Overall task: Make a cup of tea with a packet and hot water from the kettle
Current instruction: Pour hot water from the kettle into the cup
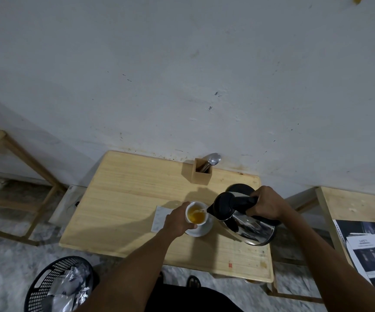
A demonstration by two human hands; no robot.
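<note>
A white cup (196,214) holding amber tea stands on a white saucer (202,229) on the wooden table (125,210). My left hand (177,221) wraps around the cup's left side. My right hand (266,204) grips the black handle of a steel kettle (246,224), which is tilted left with its spout over the cup. A thin stream of water runs from the spout into the tea. A pale flat packet or napkin (159,218) lies just left of the saucer, partly under my wrist.
A wooden holder with a metal spoon (202,171) stands at the table's back edge. The kettle's black base (238,188) sits behind the kettle. A black waste basket (62,287) with foil wrappers is at lower left. Printed leaflets (366,251) lie on a side table at right.
</note>
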